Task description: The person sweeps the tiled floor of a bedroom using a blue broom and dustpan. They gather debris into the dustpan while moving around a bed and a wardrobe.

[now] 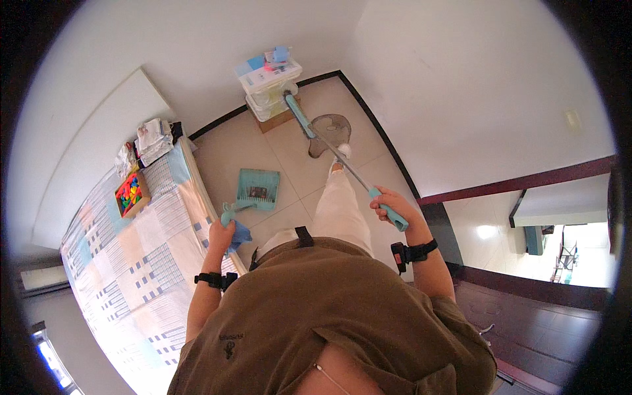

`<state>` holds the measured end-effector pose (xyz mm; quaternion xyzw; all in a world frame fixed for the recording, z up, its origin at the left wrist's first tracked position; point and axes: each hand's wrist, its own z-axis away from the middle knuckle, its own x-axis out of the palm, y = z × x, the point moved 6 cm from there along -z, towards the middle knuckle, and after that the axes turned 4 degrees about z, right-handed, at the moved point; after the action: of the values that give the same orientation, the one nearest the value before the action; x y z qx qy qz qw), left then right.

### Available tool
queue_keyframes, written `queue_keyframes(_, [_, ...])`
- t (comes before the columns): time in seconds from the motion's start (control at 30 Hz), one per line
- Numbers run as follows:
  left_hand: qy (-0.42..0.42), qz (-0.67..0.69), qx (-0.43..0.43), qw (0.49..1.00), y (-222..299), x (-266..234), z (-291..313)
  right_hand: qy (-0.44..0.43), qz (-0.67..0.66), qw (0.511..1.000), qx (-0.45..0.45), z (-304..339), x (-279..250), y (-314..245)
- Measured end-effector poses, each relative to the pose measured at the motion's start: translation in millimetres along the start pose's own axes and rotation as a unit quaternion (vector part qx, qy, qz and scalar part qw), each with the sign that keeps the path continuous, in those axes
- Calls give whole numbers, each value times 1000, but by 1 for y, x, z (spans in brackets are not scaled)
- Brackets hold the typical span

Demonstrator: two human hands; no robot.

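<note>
We noted the bed with its patchwork quilt point(131, 250) at our left. Our right hand point(390, 205) was closed around the long teal-gripped metal broom point(329, 146), its head by the stacked plastic boxes point(270, 89). Our left hand point(222, 234) was closed on the teal plastic dustpan point(257, 189), resting on the tiled floor point(289, 151). In our judgement, short strokes toward a flat-held pan would serve best.

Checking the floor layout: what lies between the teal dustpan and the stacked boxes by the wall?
In the head view, only bare tile floor separates the dustpan from the boxes.
</note>
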<state>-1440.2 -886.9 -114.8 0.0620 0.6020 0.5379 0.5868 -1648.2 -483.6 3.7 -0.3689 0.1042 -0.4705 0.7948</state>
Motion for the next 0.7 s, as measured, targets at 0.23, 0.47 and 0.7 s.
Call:
queue_keyframes(0.23, [31, 4, -20, 999, -2, 2, 10, 27, -6, 1000, -7, 6, -22, -1])
queue_keyframes(0.47, [33, 29, -85, 995, 5, 8, 37, 45, 74, 996, 9, 67, -86, -15])
queue_keyframes(0.7, [58, -7, -59, 997, 30, 36, 55, 75, 55, 995, 29, 136, -183, -12])
